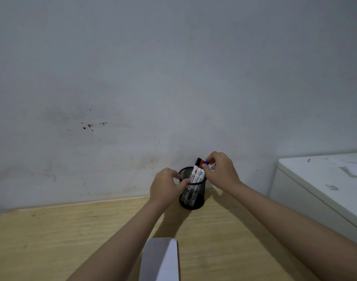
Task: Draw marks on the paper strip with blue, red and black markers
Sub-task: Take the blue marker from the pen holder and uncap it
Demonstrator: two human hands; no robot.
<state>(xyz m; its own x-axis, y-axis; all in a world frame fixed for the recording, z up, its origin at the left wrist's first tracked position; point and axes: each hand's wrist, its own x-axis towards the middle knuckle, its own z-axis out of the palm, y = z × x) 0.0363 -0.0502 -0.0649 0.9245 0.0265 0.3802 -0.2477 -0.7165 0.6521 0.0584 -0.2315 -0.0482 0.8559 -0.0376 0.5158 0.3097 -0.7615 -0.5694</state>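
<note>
Nearest the camera, the paper strip (160, 260) lies on the wooden counter (51, 240), white, creased along its length and running off the bottom edge; no marks show on the part in view. Farther back, close to the wall, a black mesh cup (191, 196) stands upright with three markers in it: the black marker (198, 161) on the left, the red marker (202, 162) beside it, the blue marker (206, 163) on the right. The left hand (166, 186) is closed around the cup's near-left rim, thumb over the edge, steadying it. The right hand (222, 171) has its fingertips pinched together on the blue marker's cap, though whether the grip reaches the barrel is hard to tell from this angle.

So the step looks like drawing out the blue marker first. The risk is plain: pulling by the cap alone could pop it off and leave the barrel in the cup. The neighbouring markers lean against the blue one, so a slanted pull may drag them up or tip the light cup despite the steadying hand.
</note>
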